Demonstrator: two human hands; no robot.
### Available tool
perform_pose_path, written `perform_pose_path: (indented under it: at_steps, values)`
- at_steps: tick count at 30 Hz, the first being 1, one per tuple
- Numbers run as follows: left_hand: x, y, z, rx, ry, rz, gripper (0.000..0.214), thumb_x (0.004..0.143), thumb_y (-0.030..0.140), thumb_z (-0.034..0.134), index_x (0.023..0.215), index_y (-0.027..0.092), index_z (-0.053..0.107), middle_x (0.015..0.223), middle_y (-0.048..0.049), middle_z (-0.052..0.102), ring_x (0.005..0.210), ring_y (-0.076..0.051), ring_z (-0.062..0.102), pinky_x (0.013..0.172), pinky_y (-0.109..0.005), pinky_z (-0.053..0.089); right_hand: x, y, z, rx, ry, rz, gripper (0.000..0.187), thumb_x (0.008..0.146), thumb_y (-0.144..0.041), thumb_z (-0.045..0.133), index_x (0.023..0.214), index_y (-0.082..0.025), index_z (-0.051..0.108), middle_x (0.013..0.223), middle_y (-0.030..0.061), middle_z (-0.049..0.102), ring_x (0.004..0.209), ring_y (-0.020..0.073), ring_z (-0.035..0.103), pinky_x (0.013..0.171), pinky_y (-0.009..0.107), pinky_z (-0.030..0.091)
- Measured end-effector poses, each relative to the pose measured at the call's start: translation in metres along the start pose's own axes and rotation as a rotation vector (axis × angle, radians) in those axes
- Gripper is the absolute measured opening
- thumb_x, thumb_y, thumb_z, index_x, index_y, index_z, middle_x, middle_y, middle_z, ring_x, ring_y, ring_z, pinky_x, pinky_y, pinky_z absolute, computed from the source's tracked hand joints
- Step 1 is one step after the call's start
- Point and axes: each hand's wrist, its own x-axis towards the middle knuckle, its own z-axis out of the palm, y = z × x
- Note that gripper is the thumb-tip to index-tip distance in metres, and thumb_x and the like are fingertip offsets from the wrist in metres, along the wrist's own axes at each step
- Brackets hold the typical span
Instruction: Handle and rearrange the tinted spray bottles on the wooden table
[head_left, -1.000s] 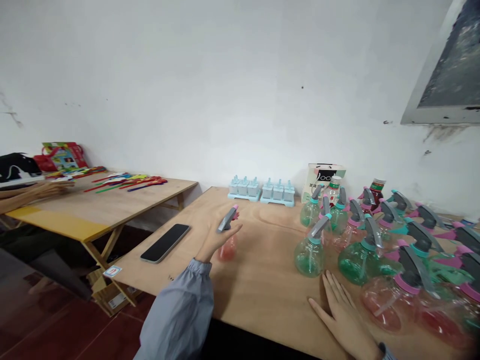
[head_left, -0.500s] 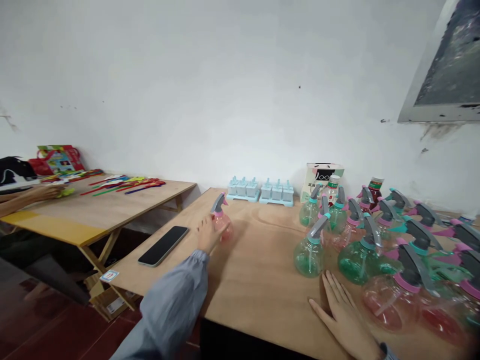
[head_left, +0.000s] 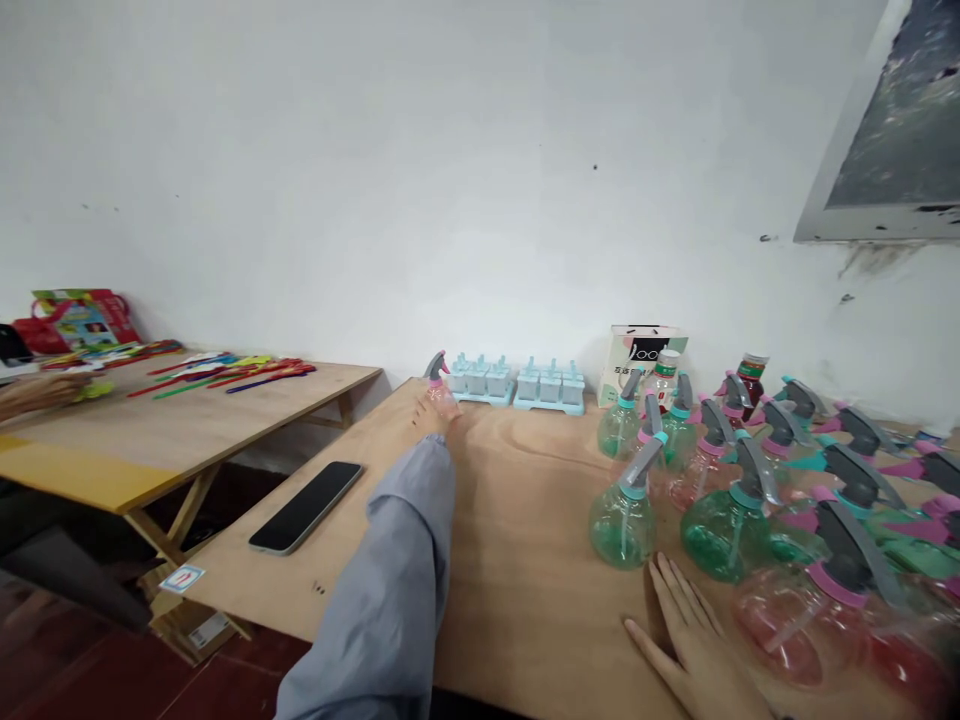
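Note:
My left hand (head_left: 431,418) is wrapped round a pink spray bottle (head_left: 444,398) with a grey and pink trigger head, at the table's far left corner. The bottle stands upright close beside a light blue ice pop mould (head_left: 480,380). My right hand (head_left: 694,640) lies flat on the table with fingers spread and nothing in it. Nearest to it are a green spray bottle (head_left: 622,525), another green spray bottle (head_left: 726,535) and a pink spray bottle (head_left: 795,630). Several more pink and green spray bottles crowd the right side.
A black-screened phone (head_left: 307,507) lies on the left of the wooden table (head_left: 517,520). A second mould (head_left: 550,388), a paper bag (head_left: 637,350) and capped bottles stand along the wall. On another table (head_left: 225,420) lie coloured sticks; a person's hand (head_left: 45,393) is there.
My left hand has moved away from me toward the wall with the pink spray bottle, bringing it next to the mould. My right hand stays flat in place. The view has shifted slightly.

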Motion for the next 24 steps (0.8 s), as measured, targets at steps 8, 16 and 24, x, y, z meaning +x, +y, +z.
perform_pose_path:
  at_steps: [8, 16, 24]
  values:
    - [-0.096, 0.03, -0.049, -0.748, -0.263, 0.387, 0.059, 0.081, 0.041, 0.071, 0.133, 0.02, 0.053, 0.143, -0.0156, 0.051, 0.14, -0.032, 0.041, 0.117, -0.046, 0.029, 0.003, -0.004, -0.002, -0.003, -0.021, 0.02, 0.088, 0.091, -0.069, 0.035, 0.144, -0.001, 0.049, 0.153, 0.0202, 0.043, 0.141, 0.0365, 0.044, 0.114, 0.054, 0.041]
    - [-0.198, 0.147, -0.05, -1.118, -1.154, 0.77, 0.11, 0.058, 0.038, 0.091, 0.15, 0.024, 0.032, 0.146, -0.0182, 0.049, 0.136, -0.034, 0.047, 0.113, -0.049, 0.036, 0.004, -0.004, -0.001, 0.006, -0.041, 0.031, 0.086, 0.091, -0.068, 0.037, 0.146, -0.003, 0.046, 0.155, 0.0207, 0.041, 0.143, 0.0354, 0.041, 0.116, 0.052, 0.039]
    - [-0.187, 0.098, -0.058, -1.167, -1.181, 0.7, 0.053, 0.072, 0.041, 0.082, 0.117, 0.023, 0.063, 0.122, -0.0087, 0.065, 0.123, -0.026, 0.058, 0.109, -0.041, 0.04, 0.005, -0.007, -0.006, -0.04, -0.058, 0.018, 0.087, 0.092, -0.07, 0.031, 0.143, -0.002, 0.051, 0.153, 0.0195, 0.043, 0.141, 0.035, 0.044, 0.115, 0.051, 0.041]
